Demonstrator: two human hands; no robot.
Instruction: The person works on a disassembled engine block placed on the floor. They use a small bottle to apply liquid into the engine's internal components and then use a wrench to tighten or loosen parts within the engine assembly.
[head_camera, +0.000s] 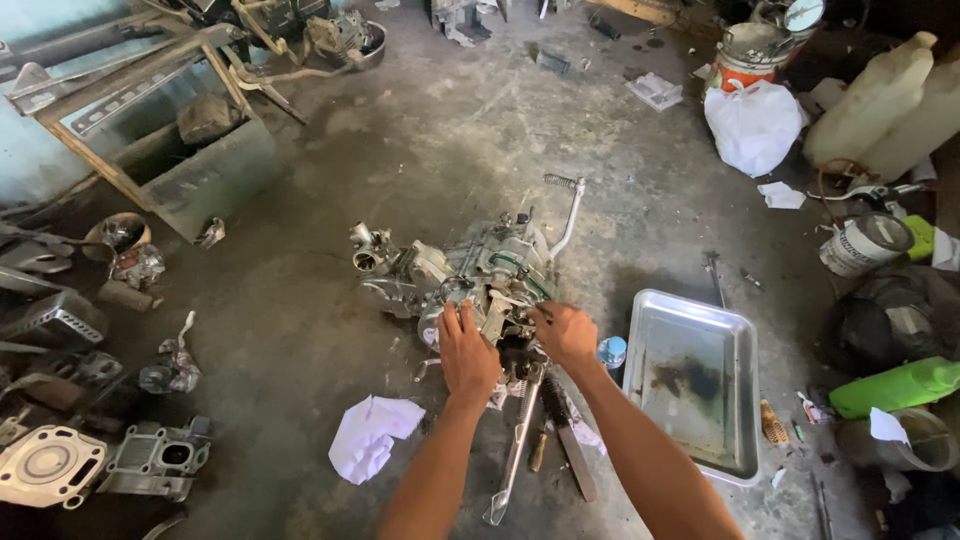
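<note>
Both hands working on an engine on the floor.
The left hand (467, 352) is lying spread on the engine (470, 280); the right hand (565, 333) is curling onto its edge, beside a metal tray (740, 400).

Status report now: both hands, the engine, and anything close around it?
Left hand flat on engine. Right hand gripping its near edge. Metal tray right, long tools underneath wrists.

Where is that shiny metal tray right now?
In the head view, the metal tray lies on the concrete floor, right of the right hand and the engine.
</note>
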